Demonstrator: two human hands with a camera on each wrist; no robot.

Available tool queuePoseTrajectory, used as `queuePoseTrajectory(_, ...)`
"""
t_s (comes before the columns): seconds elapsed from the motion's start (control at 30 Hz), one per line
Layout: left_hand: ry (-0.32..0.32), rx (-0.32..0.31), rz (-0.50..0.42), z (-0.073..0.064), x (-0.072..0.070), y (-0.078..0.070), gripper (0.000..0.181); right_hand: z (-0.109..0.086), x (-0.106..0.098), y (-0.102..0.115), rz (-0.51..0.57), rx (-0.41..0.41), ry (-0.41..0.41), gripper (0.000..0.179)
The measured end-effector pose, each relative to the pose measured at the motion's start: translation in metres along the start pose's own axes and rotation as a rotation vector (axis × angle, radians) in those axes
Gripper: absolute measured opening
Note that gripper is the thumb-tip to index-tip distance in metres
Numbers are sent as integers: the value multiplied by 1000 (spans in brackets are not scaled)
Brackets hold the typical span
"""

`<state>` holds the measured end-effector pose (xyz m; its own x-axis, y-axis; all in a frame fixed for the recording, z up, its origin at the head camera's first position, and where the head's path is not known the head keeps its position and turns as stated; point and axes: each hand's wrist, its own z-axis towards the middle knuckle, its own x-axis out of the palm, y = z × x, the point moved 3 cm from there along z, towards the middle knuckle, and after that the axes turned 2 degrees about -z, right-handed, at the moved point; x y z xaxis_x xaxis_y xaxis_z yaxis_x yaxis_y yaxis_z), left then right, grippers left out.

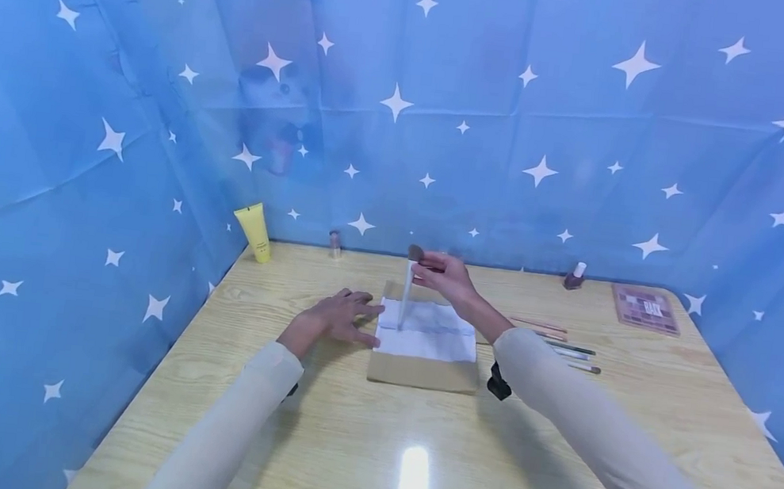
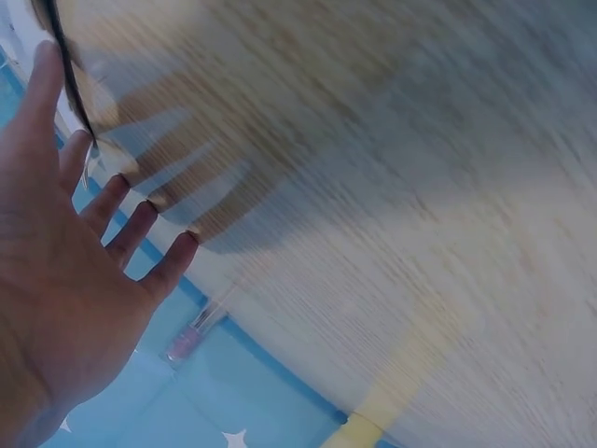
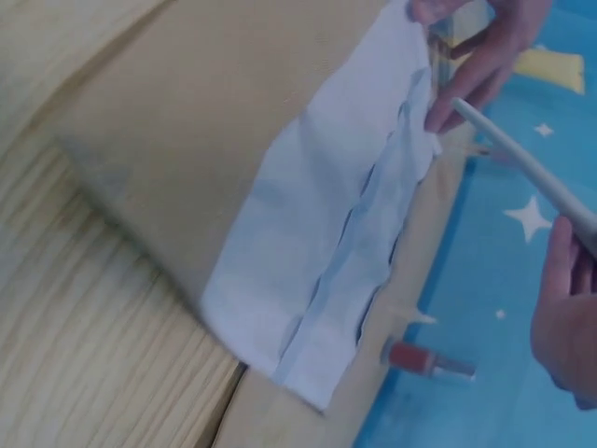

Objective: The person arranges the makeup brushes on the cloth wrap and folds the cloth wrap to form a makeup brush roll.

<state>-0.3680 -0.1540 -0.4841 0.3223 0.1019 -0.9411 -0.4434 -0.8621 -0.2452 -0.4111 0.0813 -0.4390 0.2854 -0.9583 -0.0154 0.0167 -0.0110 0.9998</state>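
My right hand (image 1: 447,281) pinches a makeup brush (image 1: 407,287), its dark bristles up and its pale handle pointing down over a white cloth-like sheet (image 1: 427,347). The sheet has folded edges across its middle and lies on a tan cardboard piece (image 1: 423,373). In the right wrist view the brush handle (image 3: 527,166) slants past the sheet's far end. My left hand (image 1: 343,316) lies at the left side of the sheet with fingers spread, fingertips right at its edge. The left wrist view shows those fingers (image 2: 170,266) extended over the tabletop.
Several makeup brushes (image 1: 572,354) lie right of the cardboard. A yellow tube (image 1: 254,232) and a small clear-and-pink tube (image 1: 334,245) stand at the back left. A dark nail polish bottle (image 1: 574,276) and a palette (image 1: 646,309) are at the back right. A starry blue curtain (image 1: 444,154) borders the table.
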Motion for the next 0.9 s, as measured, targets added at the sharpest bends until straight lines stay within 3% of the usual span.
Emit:
queuePoseTrajectory(0.13,3,20,16,0,0,-1,83,5,6,1,-27,7,-10,44)
queuePoseTrajectory(0.4,0,13,53,2,1,1,85,15,12,1,17,10,-32,42)
queuePoseTrajectory(0.9,-5,4,45,1,0,-1,83,29,20,-23,-52,36,-55,40)
